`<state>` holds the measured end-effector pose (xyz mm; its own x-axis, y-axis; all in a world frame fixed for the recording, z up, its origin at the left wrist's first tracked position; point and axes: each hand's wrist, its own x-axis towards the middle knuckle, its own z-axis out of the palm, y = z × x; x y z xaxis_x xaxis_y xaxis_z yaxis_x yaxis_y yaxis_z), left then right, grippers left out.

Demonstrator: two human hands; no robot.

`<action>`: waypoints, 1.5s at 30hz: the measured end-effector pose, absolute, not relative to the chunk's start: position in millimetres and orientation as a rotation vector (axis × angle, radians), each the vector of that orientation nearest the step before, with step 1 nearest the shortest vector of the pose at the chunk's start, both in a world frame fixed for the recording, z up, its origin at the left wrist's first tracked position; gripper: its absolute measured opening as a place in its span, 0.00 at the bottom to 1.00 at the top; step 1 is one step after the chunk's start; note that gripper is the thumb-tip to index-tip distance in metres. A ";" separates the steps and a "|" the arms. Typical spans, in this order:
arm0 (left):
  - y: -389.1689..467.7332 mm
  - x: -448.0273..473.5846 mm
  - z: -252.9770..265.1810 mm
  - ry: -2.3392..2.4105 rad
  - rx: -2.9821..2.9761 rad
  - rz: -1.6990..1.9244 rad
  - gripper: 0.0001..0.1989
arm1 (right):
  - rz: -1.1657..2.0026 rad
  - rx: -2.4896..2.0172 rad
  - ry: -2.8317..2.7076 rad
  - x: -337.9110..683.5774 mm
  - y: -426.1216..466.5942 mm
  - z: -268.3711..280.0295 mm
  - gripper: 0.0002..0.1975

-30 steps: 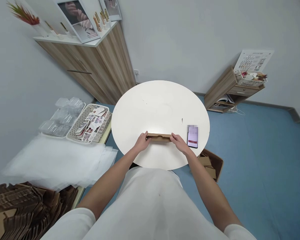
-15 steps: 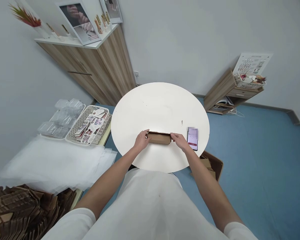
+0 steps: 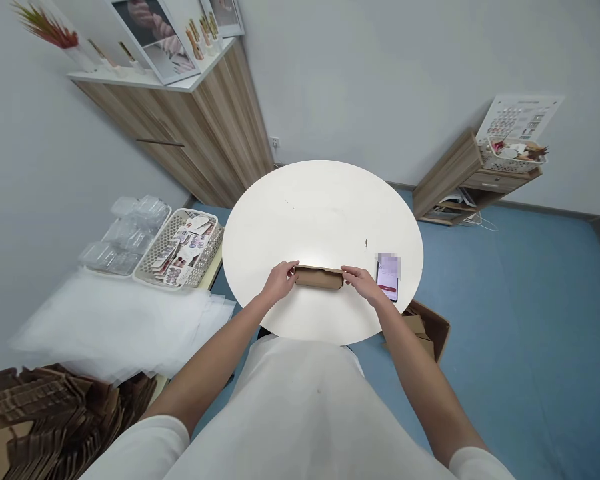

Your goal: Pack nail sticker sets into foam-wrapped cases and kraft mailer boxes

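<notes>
A small brown cardboard box [image 3: 320, 278] rests near the front of a round white table [image 3: 320, 200]. My left hand [image 3: 281, 280] is closed on its left end, fingers at the upper corner. At the opposite end my right hand [image 3: 361, 283] grips the right side, fingertips along the far edge. The thumbs and undersides of the fingers are partly hidden. Right of my right hand lies a phone [image 3: 387, 280] with its screen lit.
On the left are a white basket of printed cards [image 3: 177, 250], clear plastic boxes [image 3: 130, 233], white translucent sheets [image 3: 120, 320] and a stack of folded cardboard [image 3: 65, 420]. A cardboard carton [image 3: 435, 330] stands on the floor right of the table. Cabinets [image 3: 235, 120] stand behind.
The box's far edge looks slightly more raised between my hands, and more of its inside shows. Both hands keep their hold at the ends. The camera view has shifted a little.
</notes>
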<state>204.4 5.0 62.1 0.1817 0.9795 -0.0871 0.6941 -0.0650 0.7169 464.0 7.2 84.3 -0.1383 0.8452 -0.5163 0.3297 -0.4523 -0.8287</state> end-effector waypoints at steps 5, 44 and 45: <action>0.9 202.4 65.0 1.559 1.821 0.481 0.21 | 1.585 -1.676 -1.355 462.9 3.4 79.1 0.23; -55.5 160.8 16.2 1.447 1.589 0.418 0.34 | 1.070 -1.915 -0.908 360.4 -111.0 27.5 0.25; -54.0 161.1 16.7 1.482 1.585 0.374 0.33 | 1.060 -1.978 -0.909 362.9 -108.3 27.8 0.26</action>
<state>161.1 -54.0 16.7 0.2336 0.9076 -0.3487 0.6334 0.1301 0.7628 362.9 -108.3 27.8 0.4170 0.8263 -0.3787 0.2485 -0.5044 -0.8270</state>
